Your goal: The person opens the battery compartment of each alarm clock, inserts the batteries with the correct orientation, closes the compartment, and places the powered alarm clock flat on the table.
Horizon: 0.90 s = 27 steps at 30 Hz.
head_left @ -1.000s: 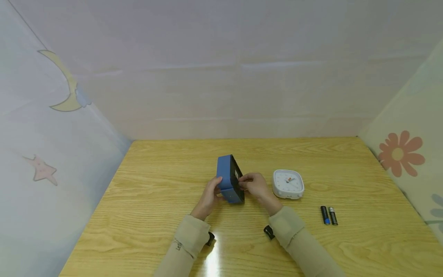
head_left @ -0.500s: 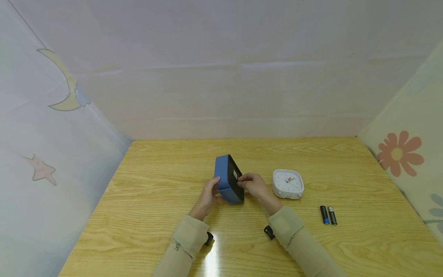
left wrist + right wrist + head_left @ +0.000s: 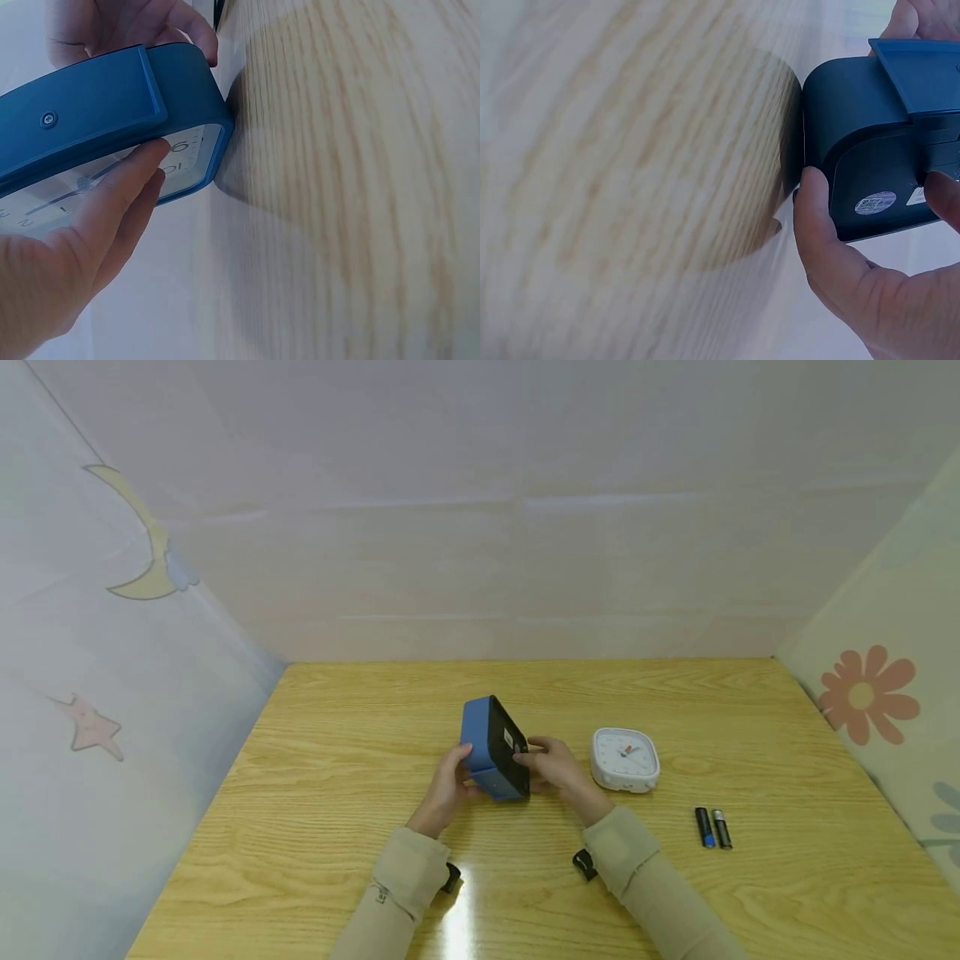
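Observation:
A blue alarm clock [image 3: 476, 731] is tilted between both hands, its black back [image 3: 877, 169] towards the right hand. In the left wrist view its white dial [image 3: 187, 161] shows. My left hand [image 3: 447, 785] grips it, fingers across the dial side and thumb on the blue casing. My right hand [image 3: 558, 768] is at the back, one digit on its middle by a small dark knob and another finger at the casing's edge. One end of the clock is at the tabletop; whether it touches cannot be told. A white clock [image 3: 626, 760] lies face up beside the right hand.
Two AA-type batteries, a black and blue one [image 3: 704, 827] and a black and silver one [image 3: 722, 829], lie right of the white clock on the wooden table [image 3: 337, 735]. Printed cloth walls [image 3: 480, 568] enclose the back and sides.
The blue clock has shifted slightly left and turned, showing more of its back. The right hand's digits, earlier pinched together at the back, have spread apart. The white clock and batteries stay put.

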Tool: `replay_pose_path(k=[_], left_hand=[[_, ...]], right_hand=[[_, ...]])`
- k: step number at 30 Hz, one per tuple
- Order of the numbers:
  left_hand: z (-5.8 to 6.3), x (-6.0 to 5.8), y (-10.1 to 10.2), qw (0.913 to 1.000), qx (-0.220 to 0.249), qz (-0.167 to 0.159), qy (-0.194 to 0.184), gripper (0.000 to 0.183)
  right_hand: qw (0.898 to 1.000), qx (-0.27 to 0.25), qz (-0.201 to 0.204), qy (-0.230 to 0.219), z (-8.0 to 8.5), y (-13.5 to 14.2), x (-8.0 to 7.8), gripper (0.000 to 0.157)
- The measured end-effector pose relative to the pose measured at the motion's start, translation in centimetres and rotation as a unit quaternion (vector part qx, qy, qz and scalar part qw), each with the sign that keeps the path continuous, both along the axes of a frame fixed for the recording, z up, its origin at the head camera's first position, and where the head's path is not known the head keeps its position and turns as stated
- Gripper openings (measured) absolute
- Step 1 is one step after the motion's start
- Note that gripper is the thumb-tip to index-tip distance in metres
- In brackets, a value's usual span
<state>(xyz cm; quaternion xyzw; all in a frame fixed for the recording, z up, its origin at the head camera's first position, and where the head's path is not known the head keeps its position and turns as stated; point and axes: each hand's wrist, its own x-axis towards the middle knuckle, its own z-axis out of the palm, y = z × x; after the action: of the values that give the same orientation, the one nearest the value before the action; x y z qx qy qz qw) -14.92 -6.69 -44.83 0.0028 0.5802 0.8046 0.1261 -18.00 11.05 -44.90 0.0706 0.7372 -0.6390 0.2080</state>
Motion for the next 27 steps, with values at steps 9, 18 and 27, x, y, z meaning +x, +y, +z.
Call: replay_pose_path(k=[9, 18, 27], left_hand=[[0.3, 0.0, -0.6, 0.9970, -0.051, 0.020, 0.054, 0.056], [0.3, -0.1, -1.2, 0.9947, -0.074, 0.013, 0.070, 0.054], [0.2, -0.1, -1.4, 0.9966, -0.052, 0.010, 0.063, 0.050]], right_hand=[[1.000, -0.014, -0.004, -0.003, -0.1, -0.2, -0.1, 0.058], [1.000, -0.014, -0.013, 0.016, -0.3, -0.4, 0.0, 0.052], [0.997, 0.051, -0.029, 0.040, -0.9, -0.2, -0.4, 0.050]])
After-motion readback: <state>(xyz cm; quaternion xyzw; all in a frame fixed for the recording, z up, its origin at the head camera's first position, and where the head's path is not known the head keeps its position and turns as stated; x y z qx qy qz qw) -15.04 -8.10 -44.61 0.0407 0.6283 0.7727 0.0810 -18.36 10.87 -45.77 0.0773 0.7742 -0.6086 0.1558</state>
